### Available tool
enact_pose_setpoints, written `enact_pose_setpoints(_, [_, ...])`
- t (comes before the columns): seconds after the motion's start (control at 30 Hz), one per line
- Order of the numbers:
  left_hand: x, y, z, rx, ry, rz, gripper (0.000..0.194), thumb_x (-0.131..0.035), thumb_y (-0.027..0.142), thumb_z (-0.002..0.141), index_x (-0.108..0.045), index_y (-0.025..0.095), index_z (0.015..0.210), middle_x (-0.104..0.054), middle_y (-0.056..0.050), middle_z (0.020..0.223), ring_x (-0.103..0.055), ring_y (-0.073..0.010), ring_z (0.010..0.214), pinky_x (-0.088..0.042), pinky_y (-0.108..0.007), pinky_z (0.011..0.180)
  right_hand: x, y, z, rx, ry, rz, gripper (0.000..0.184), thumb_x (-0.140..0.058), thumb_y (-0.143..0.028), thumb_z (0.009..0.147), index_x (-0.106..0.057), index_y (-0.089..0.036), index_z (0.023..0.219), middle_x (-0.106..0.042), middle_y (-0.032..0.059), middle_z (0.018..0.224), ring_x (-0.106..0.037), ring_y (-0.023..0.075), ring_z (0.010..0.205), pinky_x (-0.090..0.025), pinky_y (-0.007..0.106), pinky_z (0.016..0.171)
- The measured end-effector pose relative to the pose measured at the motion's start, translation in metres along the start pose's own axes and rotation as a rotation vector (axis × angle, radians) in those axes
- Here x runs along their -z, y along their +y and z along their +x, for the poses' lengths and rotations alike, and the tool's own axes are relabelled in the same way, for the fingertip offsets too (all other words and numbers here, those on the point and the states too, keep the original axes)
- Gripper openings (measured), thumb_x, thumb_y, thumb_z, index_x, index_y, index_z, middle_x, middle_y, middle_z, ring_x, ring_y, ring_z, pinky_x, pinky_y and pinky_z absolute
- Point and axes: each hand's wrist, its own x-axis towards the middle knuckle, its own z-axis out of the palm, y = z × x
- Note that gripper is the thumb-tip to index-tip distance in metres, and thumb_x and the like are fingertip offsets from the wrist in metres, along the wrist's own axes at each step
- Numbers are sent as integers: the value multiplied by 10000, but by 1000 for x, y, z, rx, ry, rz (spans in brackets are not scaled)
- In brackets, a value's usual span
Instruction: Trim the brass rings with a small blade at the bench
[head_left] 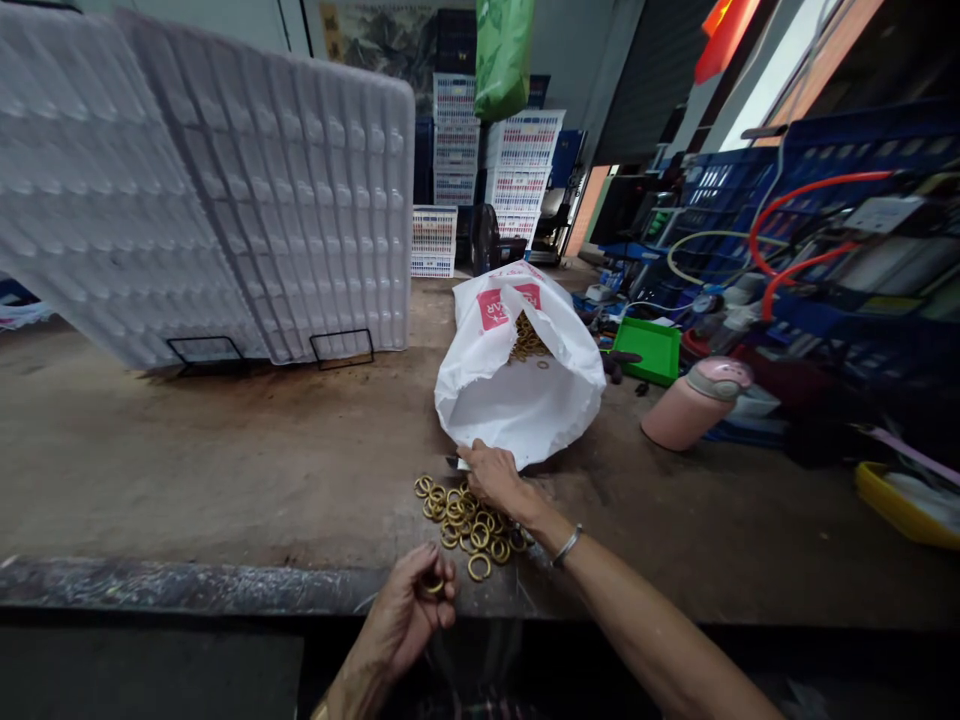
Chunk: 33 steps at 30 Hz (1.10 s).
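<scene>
A small heap of brass rings [466,525] lies on the brown workbench [225,470] near its front edge. My right hand [496,478] reaches over the heap, fingers curled on the rings at the mouth of a white plastic bag [517,385] that holds more rings. A metal bangle is on that wrist. My left hand [411,605] hovers at the bench's front edge, fingers closed round a brass ring.
Two white moulded trays [225,190] lean on black wire stands at the back left. A pink flask [694,405] lies right of the bag, with a green tray [649,350] behind it. Crates, hoses and a yellow tray [904,505] crowd the right.
</scene>
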Motion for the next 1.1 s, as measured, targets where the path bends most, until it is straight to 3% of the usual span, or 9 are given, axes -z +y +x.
enact_pose_setpoints(0.3, [1,-1,-4,-4,-23,29,241,-610,317,741,-516,131,619,-523,-15,650,-483,-103,559,-350,-199,420,-1,-3,2,-85,35,-51,294,-313,-152,846,-515,-190,1057,-563,115,961,-605,212,803,-424,295,659])
enact_pose_setpoints(0.63, [4,-8,-6,-33,-55,96,259,-607,353,745,-531,129,638,-522,-25,660,-484,-106,546,-392,-210,414,4,0,5,-101,15,-44,303,-331,-152,856,-537,-213,1069,-610,101,922,-600,193,835,-398,262,667])
enact_pose_setpoints(1.1, [8,-17,11,-30,-7,89,355,-712,428,610,-516,132,587,-525,-7,554,-462,-95,449,-363,-211,367,-3,-4,-1,-72,65,17,283,-353,-101,834,-573,-168,998,-623,119,915,-602,200,834,-394,278,693])
